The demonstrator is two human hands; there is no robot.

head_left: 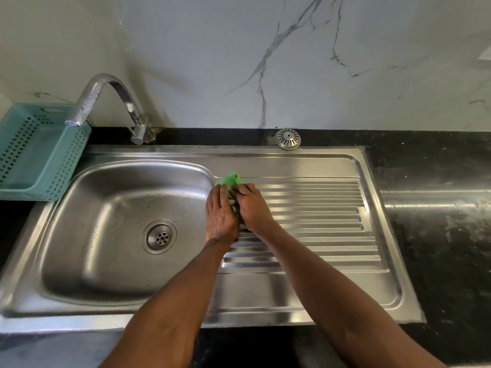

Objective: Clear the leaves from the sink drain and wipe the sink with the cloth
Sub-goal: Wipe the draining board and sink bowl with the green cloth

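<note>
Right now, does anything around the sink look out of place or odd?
One thing: the round strainer cover lies on the black counter behind the drainboard, while the drain in the basin sits uncovered. No leaves show there. Both hands, left hand and right hand, are on the green cloth.

- I count two hands, the left (221,216) and the right (252,205), both on one green cloth (230,181).
- One steel sink (127,282) with one drain (159,237).
- One ribbed drainboard (318,208).
- One curved tap (106,102).
- One teal basket (34,152).
- One round strainer cover (288,138) on the one black table (438,235).
</note>
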